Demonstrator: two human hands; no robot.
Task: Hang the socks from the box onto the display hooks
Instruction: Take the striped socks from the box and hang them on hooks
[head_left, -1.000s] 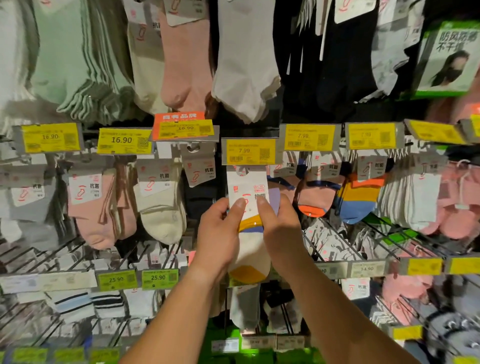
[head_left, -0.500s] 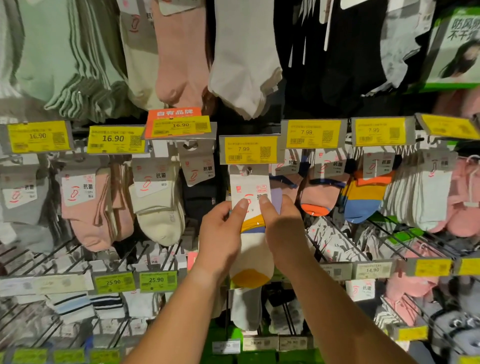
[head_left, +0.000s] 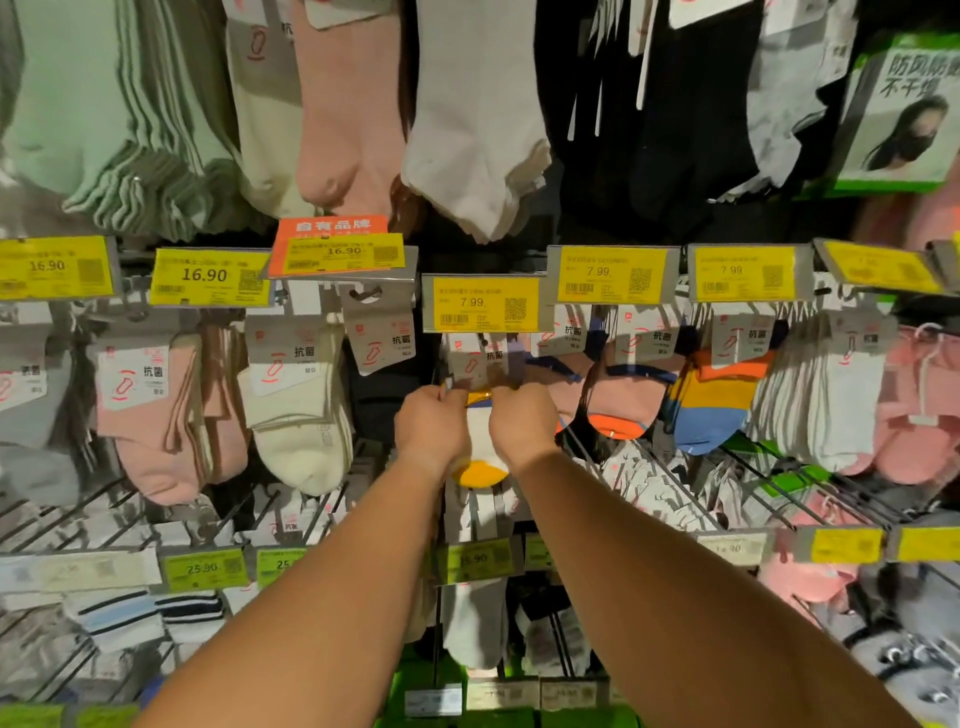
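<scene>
Both hands have pushed further in toward the rack than a second ago, carrying the sock pair (head_left: 475, 441) back under the yellow 7.99 price tag (head_left: 480, 304). The left hand (head_left: 431, 423) and right hand (head_left: 522, 418) each pinch a side of the pair just below its white header card (head_left: 470, 361), which now sits directly above the knuckles and partly tucked behind the tag. The yellow toe hangs between the wrists. The display hook itself is hidden behind the tag, so I cannot tell whether the card is threaded; it looks close to seated, with release likely next.
</scene>
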